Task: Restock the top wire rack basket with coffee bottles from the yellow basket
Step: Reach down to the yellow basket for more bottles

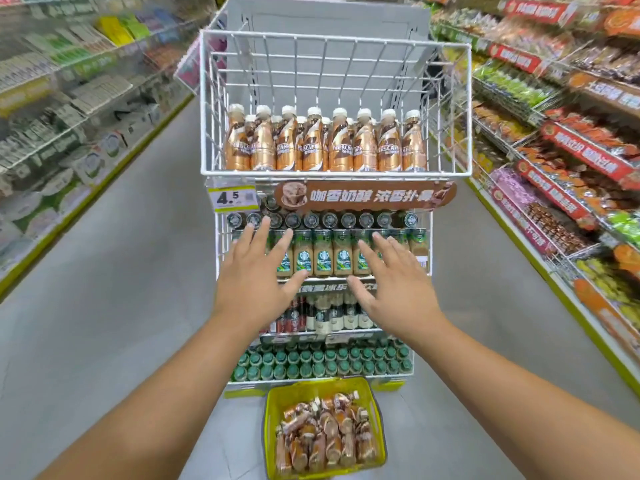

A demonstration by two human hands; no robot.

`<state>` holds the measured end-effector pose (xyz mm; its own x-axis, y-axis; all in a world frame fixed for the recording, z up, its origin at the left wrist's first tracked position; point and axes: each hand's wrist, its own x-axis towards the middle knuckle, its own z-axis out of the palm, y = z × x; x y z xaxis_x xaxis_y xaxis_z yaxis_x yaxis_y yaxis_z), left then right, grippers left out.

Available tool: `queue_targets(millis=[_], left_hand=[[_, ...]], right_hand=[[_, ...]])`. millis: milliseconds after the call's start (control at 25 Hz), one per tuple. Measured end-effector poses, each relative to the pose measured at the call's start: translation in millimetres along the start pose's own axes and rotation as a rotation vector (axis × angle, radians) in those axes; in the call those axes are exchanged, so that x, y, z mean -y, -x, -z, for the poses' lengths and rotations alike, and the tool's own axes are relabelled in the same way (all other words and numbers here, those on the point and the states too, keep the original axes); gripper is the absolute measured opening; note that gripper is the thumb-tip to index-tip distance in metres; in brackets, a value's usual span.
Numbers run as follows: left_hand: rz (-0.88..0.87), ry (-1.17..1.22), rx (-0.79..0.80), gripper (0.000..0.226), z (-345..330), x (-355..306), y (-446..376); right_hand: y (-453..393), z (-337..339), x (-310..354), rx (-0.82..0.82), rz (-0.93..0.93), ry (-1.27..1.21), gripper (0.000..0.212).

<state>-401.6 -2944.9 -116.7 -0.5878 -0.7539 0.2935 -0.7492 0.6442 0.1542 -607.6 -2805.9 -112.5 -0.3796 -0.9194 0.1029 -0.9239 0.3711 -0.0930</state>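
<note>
Below both hands' fingers (266, 225), yellow basket (323, 386).

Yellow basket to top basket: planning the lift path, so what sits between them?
In the head view, between the yellow basket and top wire basket lie three stocked rack shelves, with both open hands before them.

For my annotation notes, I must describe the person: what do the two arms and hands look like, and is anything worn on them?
Both forearms are bare along all of their visible length; no sleeve shows in the picture. The left hand and the right hand wear no gloves. No ring, watch or bracelet can be seen on the fingers or wrists, and no markings show on them.
</note>
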Motion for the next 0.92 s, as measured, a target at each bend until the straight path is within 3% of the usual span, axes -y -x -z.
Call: queue_targets(millis=[360,640,920], left_hand=[[0.092,0.099,0.093,0.072,-176.0,-8.3,55.9],[0.120,0.077,0.238,0.073,-386.2,9.8,130.9],[0.030,0.081,0.230,0.069,-600.2,44.2,196.8]], right_hand=[[19.7,-175.1,-44.9,0.084,0.056,-0.074,0.073],[54.5,-386.4,-69.3,0.207,0.039,-0.074,0.086],[67.3,-606.0,-93.1,0.330,0.038,-0.096,0.084]])
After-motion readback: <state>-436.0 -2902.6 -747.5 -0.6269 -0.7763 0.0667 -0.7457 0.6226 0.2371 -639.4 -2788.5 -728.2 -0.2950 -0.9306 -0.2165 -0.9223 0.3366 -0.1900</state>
